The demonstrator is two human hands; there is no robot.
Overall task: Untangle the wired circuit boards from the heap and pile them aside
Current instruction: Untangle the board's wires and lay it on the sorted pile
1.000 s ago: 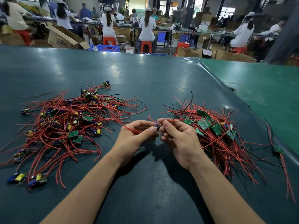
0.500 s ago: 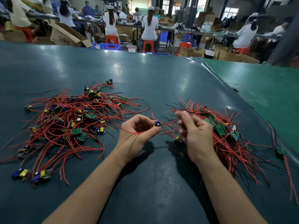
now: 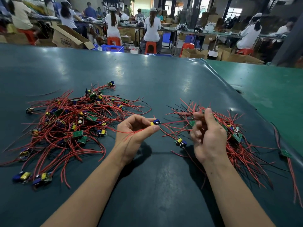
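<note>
A tangled heap (image 3: pixel 70 122) of small green circuit boards with red and black wires covers the left of the dark green table. A second pile (image 3: pixel 234 138) of the same boards lies on the right. Between them my left hand (image 3: pixel 136 133) pinches one small board (image 3: pixel 155 123) with a yellow and a blue part, its red wires trailing both ways. My right hand (image 3: pixel 208 135) is raised over the right pile's near edge, fingers curled, pinching the ends of that board's red wires. Another board (image 3: pixel 180 142) lies on the table just left of my right hand.
The dark table mat (image 3: pixel 147 79) ends at a raised edge on the right, where a lighter green surface (image 3: pixel 270 89) begins. One board with wires (image 3: pixel 286 154) lies apart at the far right. Seated workers, red stools and cardboard boxes (image 3: pixel 68 38) fill the background.
My hands have drawn apart. The left keeps the small board, while the right has moved right and up along its red wires, stretching them out over the right pile.
</note>
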